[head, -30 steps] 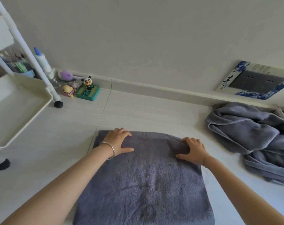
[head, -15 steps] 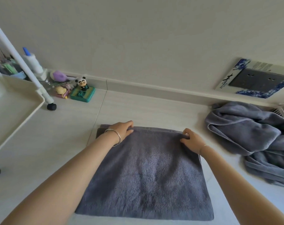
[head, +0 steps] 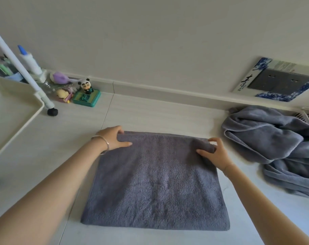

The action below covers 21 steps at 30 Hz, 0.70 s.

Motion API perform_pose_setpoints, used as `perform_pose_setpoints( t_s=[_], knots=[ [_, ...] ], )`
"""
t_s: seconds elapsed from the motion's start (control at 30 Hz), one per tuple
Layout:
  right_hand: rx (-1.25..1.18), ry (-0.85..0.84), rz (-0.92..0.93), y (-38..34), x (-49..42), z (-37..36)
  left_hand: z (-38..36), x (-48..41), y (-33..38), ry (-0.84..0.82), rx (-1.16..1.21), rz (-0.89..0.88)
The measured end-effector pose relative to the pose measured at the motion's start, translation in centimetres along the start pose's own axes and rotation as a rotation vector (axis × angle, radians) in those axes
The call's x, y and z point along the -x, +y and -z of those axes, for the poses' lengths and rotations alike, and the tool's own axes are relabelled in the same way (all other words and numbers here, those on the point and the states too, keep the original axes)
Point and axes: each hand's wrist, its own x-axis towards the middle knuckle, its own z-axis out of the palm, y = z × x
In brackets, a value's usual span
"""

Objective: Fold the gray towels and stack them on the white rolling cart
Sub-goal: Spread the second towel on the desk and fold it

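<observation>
The left forearm (head: 53,183) and right forearm (head: 256,197) are bare from the lower frame edge to the wrists. Just behind the left hand (head: 113,138), the wrist carries a thin, round, silver-coloured metal bangle (head: 104,145) with a plain polished surface. Behind the right hand (head: 215,154), the wrist carries a much finer bracelet (head: 227,167), a slim thread-like band too small to resolve further.

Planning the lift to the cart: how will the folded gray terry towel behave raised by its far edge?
Probably floppy: the folded gray terry towel puckers in the grip of the right hand. Its thick pile looks grippy, unlikely to slip. Loose layers likely sag open.
</observation>
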Motion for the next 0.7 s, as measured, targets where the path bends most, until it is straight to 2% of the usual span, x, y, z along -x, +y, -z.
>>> perform_pose_setpoints(
  t_s=[0.1, 0.17, 0.2, 0.3, 0.43, 0.57, 0.7],
  knots=[
    [-0.271, -0.030, -0.123, 1.4, 1.5, 1.2, 0.4, 1.6, -2.7, 0.064, 0.399, 0.085],
    [-0.276, -0.075, -0.167, 2.0, 2.5, 1.5, -0.1, 2.8, -3.5, 0.043, 0.686, 0.124],
    [-0.232, -0.084, -0.163, 2.3, 3.0, 1.5, -0.6, 3.4, -3.7, 0.003, 0.713, 0.134],
    [-0.111, -0.028, -0.129, 2.9, 4.1, 0.6, -2.1, 5.3, -4.1, -0.121, 0.591, 0.154],
    [-0.093, 0.048, -0.046, 2.8, 5.4, -0.5, -4.4, 7.3, -3.3, -0.071, 0.574, 0.107],
    [-0.288, 0.037, 0.006, 1.2, 7.3, 0.4, -2.7, 9.9, -1.0, 0.053, 0.809, 0.048],
    [-0.475, 0.029, 0.046, 0.0, 7.3, 1.6, -0.2, 10.0, -0.5, 0.098, 0.877, -0.036]
  ],
)
